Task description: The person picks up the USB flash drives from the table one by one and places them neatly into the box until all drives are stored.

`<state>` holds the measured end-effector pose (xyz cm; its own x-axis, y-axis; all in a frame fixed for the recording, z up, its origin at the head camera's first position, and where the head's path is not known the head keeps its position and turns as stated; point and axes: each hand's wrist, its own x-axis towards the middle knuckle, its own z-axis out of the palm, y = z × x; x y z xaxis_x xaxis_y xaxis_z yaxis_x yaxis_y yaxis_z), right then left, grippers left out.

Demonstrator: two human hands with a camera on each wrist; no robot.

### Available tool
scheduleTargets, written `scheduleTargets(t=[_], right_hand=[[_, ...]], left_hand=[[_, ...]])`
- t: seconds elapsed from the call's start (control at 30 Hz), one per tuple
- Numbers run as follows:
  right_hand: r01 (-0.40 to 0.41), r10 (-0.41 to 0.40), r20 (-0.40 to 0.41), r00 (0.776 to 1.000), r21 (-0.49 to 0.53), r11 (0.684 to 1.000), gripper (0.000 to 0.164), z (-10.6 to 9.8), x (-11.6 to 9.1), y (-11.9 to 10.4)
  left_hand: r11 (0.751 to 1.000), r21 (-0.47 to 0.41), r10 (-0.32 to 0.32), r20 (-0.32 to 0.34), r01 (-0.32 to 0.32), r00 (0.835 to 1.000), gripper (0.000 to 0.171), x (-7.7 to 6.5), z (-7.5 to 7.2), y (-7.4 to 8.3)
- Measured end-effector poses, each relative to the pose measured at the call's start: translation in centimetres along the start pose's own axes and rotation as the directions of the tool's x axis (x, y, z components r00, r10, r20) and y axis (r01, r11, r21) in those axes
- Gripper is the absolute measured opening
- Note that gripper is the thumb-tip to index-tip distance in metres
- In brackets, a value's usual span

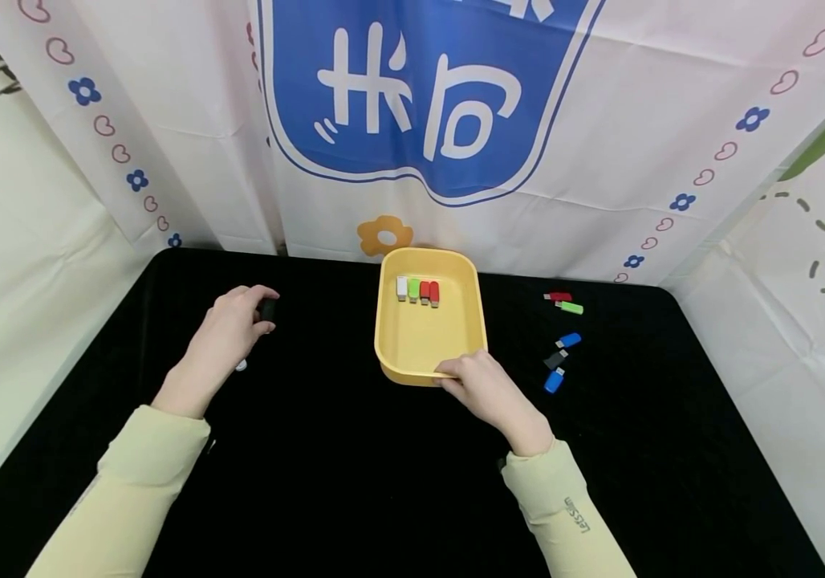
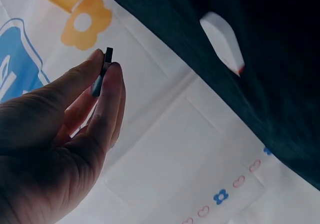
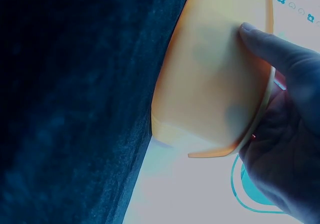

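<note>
Over black cloth (image 1: 355,482), both hands pinch: the left (image 1: 229,323) a dark stick (image 1: 268,308), the right (image 1: 490,389) a yellow tray (image 1: 420,343).

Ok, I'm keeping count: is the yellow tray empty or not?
Not empty, but not full: four USB sticks lie side by side in the yellow tray, with bare floor showing.

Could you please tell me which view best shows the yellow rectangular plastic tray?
The head view: the yellow rectangular plastic tray shows almost whole, interior included. The right wrist view shows its outside; left wrist, only a sliver.
</note>
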<state>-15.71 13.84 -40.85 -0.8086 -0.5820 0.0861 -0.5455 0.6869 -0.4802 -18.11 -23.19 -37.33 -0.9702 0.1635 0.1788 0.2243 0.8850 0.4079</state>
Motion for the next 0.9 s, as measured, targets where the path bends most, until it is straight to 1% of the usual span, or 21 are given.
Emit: scheduleTargets(t=[0.2, 0.43, 0.63, 0.9], right_hand=[[0.006, -0.006, -0.005, 1.000, 0.006, 1.000, 0.013, -0.1, 0.0, -0.2], [0.023, -0.023, -0.023, 0.999, -0.007, 1.000, 0.014, 0.0, -0.1, -0.1], [0.019, -0.019, -0.020, 1.000, -0.003, 1.000, 0.015, 0.0, -0.1, -0.1], [0.029, -0.030, -0.028, 0.999, -0.015, 0.999, 0.017, 0.1, -0.1, 0.0]], left_hand=[[0.999, -0.041, 0.003, -0.008, -0.004, 1.000, 0.043, 0.8, 0.9, 1.5], [0.998, -0.058, 0.019, -0.016, -0.020, 1.000, 0.045, 1.9, 1.8, 3.3], [0.995, -0.092, 0.047, -0.015, -0.048, 0.999, 0.047, 2.8, 2.5, 5.0], [0.988, -0.124, 0.089, -0.032, -0.092, 0.996, 0.047, 3.4, 3.5, 7.4]])
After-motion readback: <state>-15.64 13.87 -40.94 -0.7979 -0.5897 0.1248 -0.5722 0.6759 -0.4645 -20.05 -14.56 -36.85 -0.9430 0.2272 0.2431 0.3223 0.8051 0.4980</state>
